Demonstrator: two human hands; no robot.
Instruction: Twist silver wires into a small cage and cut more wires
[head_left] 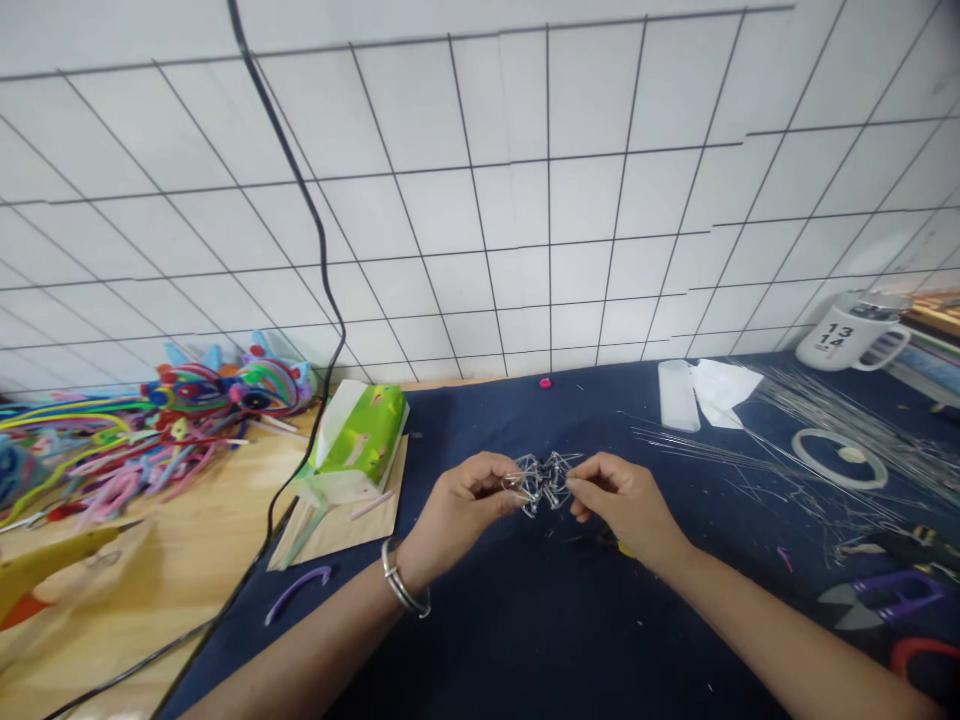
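Observation:
Between my hands, above the dark blue cloth, is a small silvery figure of bent wire with several thin looped limbs. My left hand, with a silver bangle on the wrist, pinches its left side between thumb and fingers. On the other side, my right hand pinches the wire figure's right edge with thumb and forefinger. A dark tool with a yellow part lies partly hidden beneath my right hand; its kind cannot be made out.
Loose wires, a clear ring and purple-handled scissors lie at right, near a white mug. At left are a green tissue pack, colourful pipe cleaners, a yellow glue gun and a black cable.

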